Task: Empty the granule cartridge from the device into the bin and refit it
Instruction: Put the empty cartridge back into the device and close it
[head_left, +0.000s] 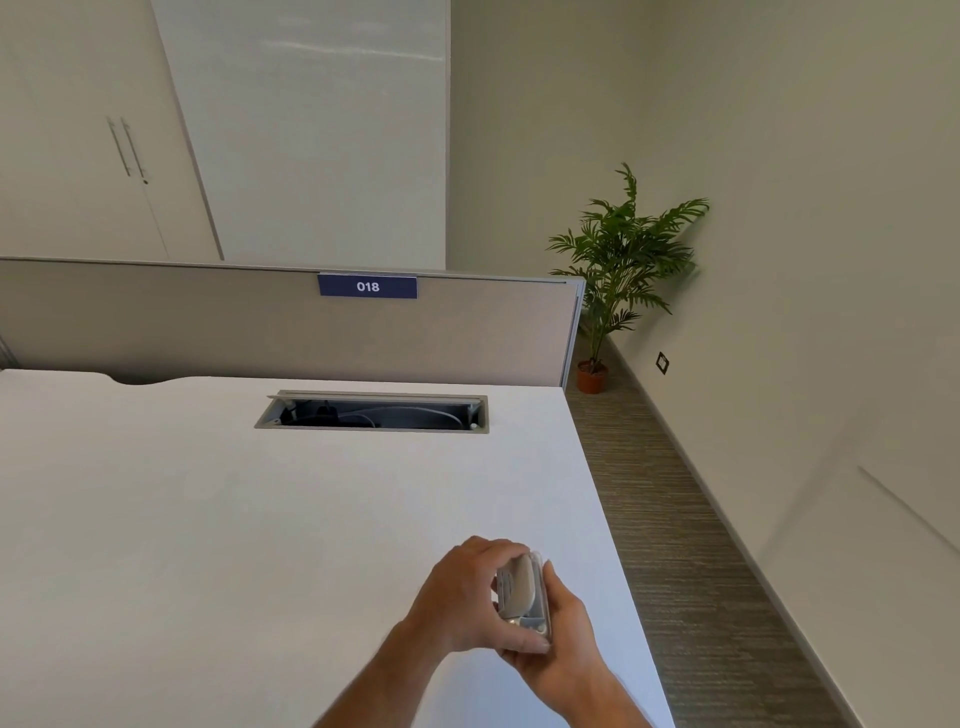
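I hold a small, pale grey, rounded plastic device (521, 590) in both hands, above the near right corner of a broad, matte white desk (218, 519). My right hand (563, 642) cradles it from below and from the right, fingers curled up its far side, so the body stays steady. My left hand (470, 597) comes over from the left and closes on its top and near edge, thumb pressed along the lower side, the grip I would use to work a part loose or press one home.

The device looks smooth and slightly glossy, with a domed grey face set in a clear or whitish rim. At its lower end sits a small silvery detail. I cannot tell whether the granule cartridge is seated inside or partly out; my fingers hide the joint. No bin is in view, so I judge the emptying belongs elsewhere, probably off the desk's edge.

Further back, a long rectangular metal-framed cable slot (374, 413) opens in the desk top, with dark cables inside. Behind it stands a flat beige fabric partition (208, 322) carrying a blue plaque numbered 018 (368, 286). To the right, striped grey-brown carpet (691, 545) runs along a plain wall to a leafy green plant in a terracotta pot (618, 254).
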